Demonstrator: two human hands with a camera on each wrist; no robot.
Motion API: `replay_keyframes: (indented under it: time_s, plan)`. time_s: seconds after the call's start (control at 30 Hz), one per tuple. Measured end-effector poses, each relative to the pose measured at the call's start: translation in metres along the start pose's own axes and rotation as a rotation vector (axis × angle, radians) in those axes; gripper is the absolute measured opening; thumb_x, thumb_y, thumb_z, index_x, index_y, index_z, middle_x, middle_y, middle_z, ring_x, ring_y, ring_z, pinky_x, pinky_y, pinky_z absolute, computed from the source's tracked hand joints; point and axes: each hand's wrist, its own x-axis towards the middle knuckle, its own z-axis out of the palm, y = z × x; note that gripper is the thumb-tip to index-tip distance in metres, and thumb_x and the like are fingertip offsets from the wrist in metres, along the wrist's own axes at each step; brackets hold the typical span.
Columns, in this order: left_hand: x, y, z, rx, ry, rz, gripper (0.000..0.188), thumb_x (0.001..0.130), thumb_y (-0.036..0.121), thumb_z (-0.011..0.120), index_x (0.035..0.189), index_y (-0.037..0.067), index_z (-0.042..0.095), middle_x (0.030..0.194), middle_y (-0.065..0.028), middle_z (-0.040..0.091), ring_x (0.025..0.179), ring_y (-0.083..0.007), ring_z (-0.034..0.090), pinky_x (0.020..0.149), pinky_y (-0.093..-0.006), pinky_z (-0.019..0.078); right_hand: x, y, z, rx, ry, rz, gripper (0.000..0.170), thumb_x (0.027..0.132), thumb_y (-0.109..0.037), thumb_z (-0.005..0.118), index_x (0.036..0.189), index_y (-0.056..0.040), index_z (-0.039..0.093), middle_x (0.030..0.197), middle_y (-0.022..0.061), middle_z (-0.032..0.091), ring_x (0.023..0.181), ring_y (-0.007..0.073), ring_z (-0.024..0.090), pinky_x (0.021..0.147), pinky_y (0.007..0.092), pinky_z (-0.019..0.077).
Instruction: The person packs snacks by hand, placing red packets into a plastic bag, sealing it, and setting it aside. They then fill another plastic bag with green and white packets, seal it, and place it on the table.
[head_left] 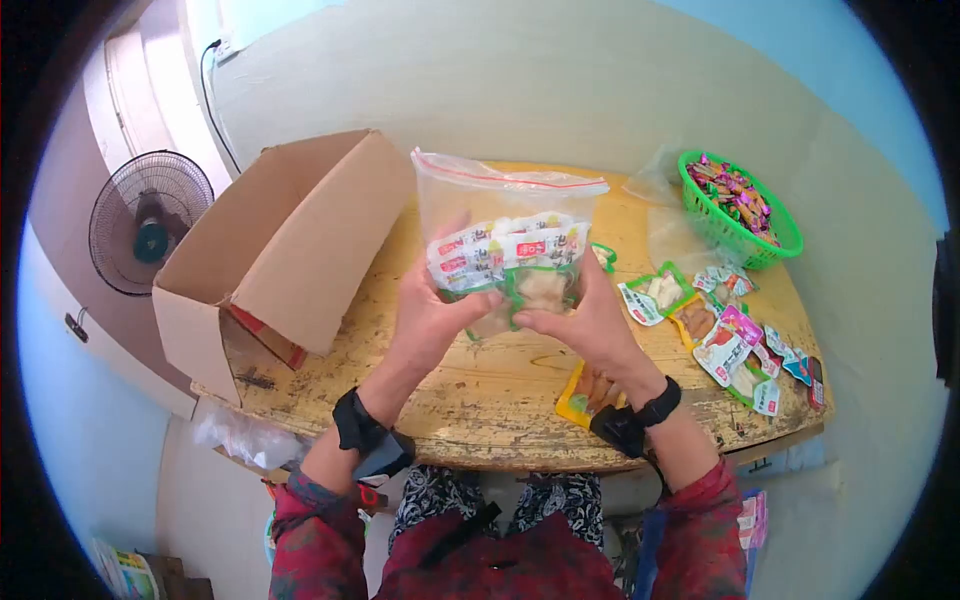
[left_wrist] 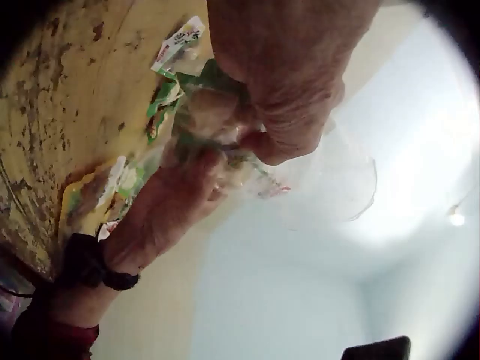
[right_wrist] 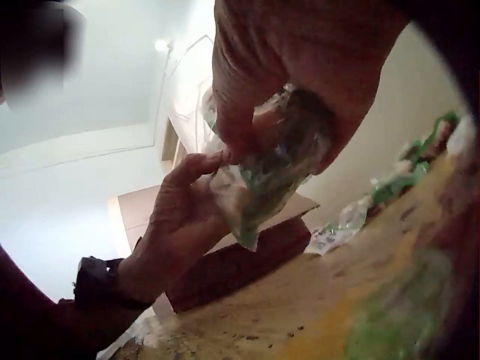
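Note:
A clear zip bag (head_left: 510,215) with a red seal line stands upright between both hands above the table, holding several white-and-green snack packets (head_left: 540,285). My left hand (head_left: 430,310) grips its lower left side, thumb across the front. On the lower right side, my right hand (head_left: 590,320) grips it the same way, the two thumbs close together. In the left wrist view the left hand (left_wrist: 285,82) and right hand (left_wrist: 169,210) meet at the bag's bottom. The right wrist view shows the right hand (right_wrist: 300,67) curled over the bag (right_wrist: 262,172), the left hand (right_wrist: 180,225) opposite.
An open cardboard box (head_left: 330,240) stands at the table's left. Loose snack packets (head_left: 725,345) lie on the right, with a yellow-edged packet (head_left: 590,392) near the front edge. A green basket (head_left: 783,235) of wrapped sweets sits at the back right. A fan (head_left: 150,225) stands beyond the box.

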Motion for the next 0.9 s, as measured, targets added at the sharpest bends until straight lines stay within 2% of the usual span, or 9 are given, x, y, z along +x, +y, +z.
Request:
replay_keyframes:
  time_s: [0.1,0.2,0.3,0.4,0.5,0.6,0.7,0.8,0.9]
  plan:
    - [0.008,-0.024,-0.010,-0.022,-0.057,-0.180,0.096,0.081,0.001,0.082,0.159,-0.003,0.027,0.141,-0.0149,0.057,0.125,-0.0201,0.061,0.105,-0.0351,0.0514,-0.002,0.019,-0.001,-0.031,0.053,0.061,0.087,0.076,-0.018,0.089,0.147,-0.0012,0.042,0.136,0.0130,0.060,0.126,0.0216,0.057,0.109,0.0370,0.0453]
    - [0.001,-0.036,-0.006,-0.021,-0.069,-0.232,0.105,0.079,0.005,0.086,0.161,-0.003,0.022,0.143,-0.0152,0.056,0.125,-0.0195,0.060,0.106,-0.0351,0.0502,-0.005,0.033,-0.004,-0.034,0.089,0.124,0.078,0.078,-0.016,0.087,0.142,-0.0011,0.046,0.131,0.0116,0.063,0.121,0.0208,0.060,0.105,0.0365,0.0478]
    - [0.000,-0.035,-0.004,-0.029,-0.083,-0.212,0.116,0.075,0.009,0.091,0.163,-0.002,0.015,0.143,-0.0152,0.056,0.128,-0.0197,0.059,0.109,-0.0356,0.0482,-0.009,0.040,-0.004,-0.020,0.113,0.114,0.072,0.078,-0.015,0.086,0.138,-0.0008,0.048,0.129,0.0114,0.064,0.119,0.0201,0.062,0.103,0.0362,0.0494]
    - [0.000,-0.038,-0.004,0.045,-0.097,-0.120,0.117,0.072,0.010,0.093,0.161,-0.003,0.018,0.144,-0.0147,0.055,0.127,-0.0205,0.059,0.107,-0.0349,0.0491,-0.008,0.036,-0.003,0.053,0.133,0.166,0.072,0.078,-0.012,0.086,0.138,-0.0002,0.048,0.129,0.0117,0.064,0.120,0.0197,0.061,0.104,0.0362,0.0490]
    - [-0.002,-0.042,-0.008,0.189,-0.182,-0.172,0.098,0.072,0.009,0.092,0.152,-0.003,0.036,0.144,-0.0146,0.057,0.127,-0.0231,0.060,0.109,-0.0378,0.0484,-0.009,0.037,-0.004,0.072,0.137,0.201,0.072,0.079,-0.010,0.086,0.139,0.0000,0.048,0.131,0.0111,0.063,0.122,0.0199,0.060,0.106,0.0366,0.0475]
    - [-0.004,-0.028,-0.007,0.272,-0.156,-0.244,0.085,0.073,0.007,0.090,0.144,-0.003,0.044,0.138,-0.0136,0.061,0.123,-0.0232,0.062,0.106,-0.0385,0.0508,-0.012,0.037,-0.005,0.113,0.108,0.197,0.074,0.078,-0.009,0.087,0.141,-0.0002,0.048,0.133,0.0108,0.062,0.125,0.0203,0.059,0.109,0.0370,0.0462]
    - [-0.008,-0.032,-0.013,0.161,-0.045,-0.184,0.073,0.077,0.009,0.085,0.139,-0.005,0.050,0.122,-0.0112,0.070,0.113,-0.0167,0.065,0.101,-0.0343,0.0516,-0.008,0.036,-0.009,0.097,0.051,0.111,0.077,0.077,-0.009,0.088,0.142,-0.0001,0.048,0.136,0.0112,0.061,0.127,0.0205,0.058,0.110,0.0375,0.0451]
    - [-0.007,-0.029,-0.014,0.174,-0.095,-0.080,0.069,0.076,0.008,0.085,0.136,-0.005,0.053,0.124,-0.0107,0.070,0.112,-0.0166,0.066,0.100,-0.0339,0.0515,-0.005,0.034,-0.015,0.067,-0.002,0.115,0.079,0.075,-0.009,0.089,0.143,0.0008,0.049,0.140,0.0120,0.059,0.130,0.0203,0.056,0.111,0.0382,0.0446]
    - [-0.004,-0.031,-0.021,0.269,-0.195,-0.278,0.065,0.075,0.007,0.084,0.133,-0.004,0.056,0.123,-0.0103,0.071,0.111,-0.0170,0.067,0.100,-0.0340,0.0513,-0.005,0.032,-0.018,-0.006,-0.062,0.162,0.081,0.074,-0.005,0.087,0.146,0.0021,0.050,0.145,0.0130,0.057,0.132,0.0201,0.054,0.111,0.0391,0.0451]
